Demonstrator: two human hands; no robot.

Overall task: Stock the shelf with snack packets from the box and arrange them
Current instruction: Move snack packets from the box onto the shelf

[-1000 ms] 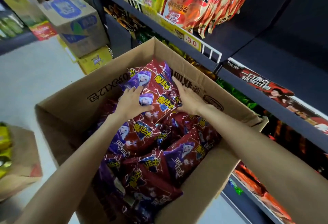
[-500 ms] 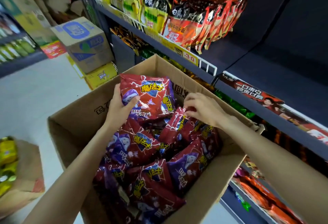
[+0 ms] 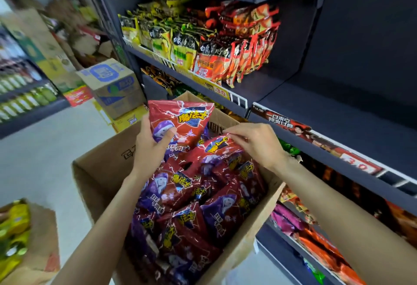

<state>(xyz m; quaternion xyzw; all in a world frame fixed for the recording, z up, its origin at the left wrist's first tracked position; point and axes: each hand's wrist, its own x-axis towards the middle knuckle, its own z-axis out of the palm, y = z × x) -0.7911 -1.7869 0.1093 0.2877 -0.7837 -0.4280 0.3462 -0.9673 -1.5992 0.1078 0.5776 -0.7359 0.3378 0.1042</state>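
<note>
Open cardboard box [image 3: 101, 172], beside the shelf [image 3: 338, 126]: filled with red-and-purple snack packets [image 3: 191, 205]. Left hand [image 3: 151, 147] grips one raised packet [image 3: 180, 122] above the box's far end. Right hand [image 3: 257, 142] pinches the top edge of another packet [image 3: 218, 149] lying in the box.

Left hand [image 3: 150, 147]: bare, no glove, no ring seen, no watch or band at the wrist. Left forearm [image 3: 106, 219]: bare over its whole visible length, no sleeve edge in view. Right hand [image 3: 259, 143]: bare, no glove, fingers without rings, short nails where they show. Right forearm [image 3: 334, 212]: bare to the picture's edge, no sleeve, strap or marking visible. Both arms slender, smooth in outline.
</note>
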